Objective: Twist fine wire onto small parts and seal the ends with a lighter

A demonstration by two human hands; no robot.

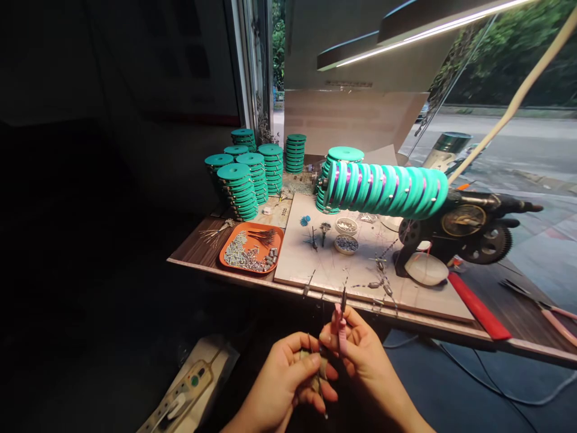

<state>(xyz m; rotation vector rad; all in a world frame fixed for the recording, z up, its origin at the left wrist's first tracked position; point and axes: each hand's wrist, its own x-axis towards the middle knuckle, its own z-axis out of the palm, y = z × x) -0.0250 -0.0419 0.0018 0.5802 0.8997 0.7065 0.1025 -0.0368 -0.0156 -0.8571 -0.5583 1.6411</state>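
Two bare hands sit just off the near edge of the table (198, 248). The left hand (288, 376) curls its fingers and thumb around a small tan piece (323, 367), too shaded to identify; the right hand (360, 352) pinches a slim pink-and-dark item (342, 338). The tan piece looks light, perhaps bendable, best held mid-length; the pink part seems the surer grip. Toward the back left corner stand ribbed stacks of teal discs (235, 183); a glossy orange tray (280, 239) lies by the near edge.
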